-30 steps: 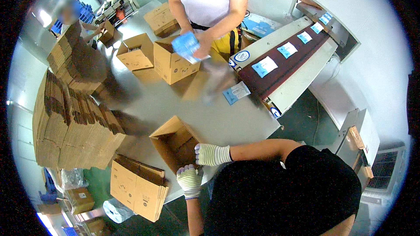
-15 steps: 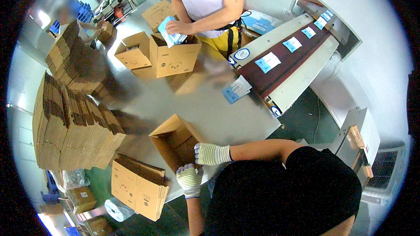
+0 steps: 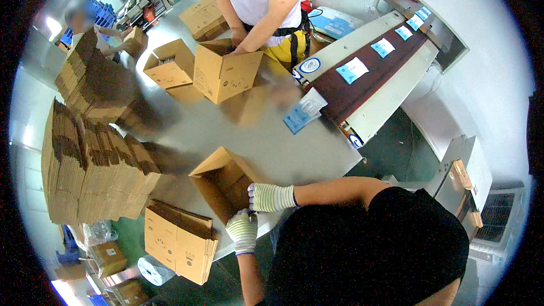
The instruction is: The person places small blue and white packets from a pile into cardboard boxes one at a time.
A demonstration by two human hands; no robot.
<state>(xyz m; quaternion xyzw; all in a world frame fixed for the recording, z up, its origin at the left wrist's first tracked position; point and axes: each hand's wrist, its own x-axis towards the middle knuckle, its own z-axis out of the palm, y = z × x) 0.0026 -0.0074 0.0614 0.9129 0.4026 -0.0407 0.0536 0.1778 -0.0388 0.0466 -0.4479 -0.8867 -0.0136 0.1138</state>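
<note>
An open-topped cardboard box (image 3: 218, 177) stands on the metal table near its front edge, its brown inside facing up. My left hand (image 3: 242, 231), in a striped knit glove, has its fingers closed over the near rim of the box. My right hand (image 3: 272, 198), gloved alike, grips the box's right-hand side close by, fingers curled over the edge. The two hands almost touch at the near corner. What the fingertips do inside is partly hidden. A bundle of flat cardboard boxes (image 3: 178, 243) leans against the table edge left of my left hand.
Tall stacks of flattened cartons (image 3: 96, 170) line the left. Across the metal table (image 3: 283, 158) a co-worker (image 3: 266, 0) reaches into another open box (image 3: 226, 76). A conveyor belt (image 3: 362, 88) carries blue-and-white packets from a wall opening; one packet (image 3: 305, 111) lies at its end.
My hands and the box have shifted slightly left in view. The co-worker's hands have gone down into their box, with the blue packets now out of sight. Packets on the belt have moved slightly.
</note>
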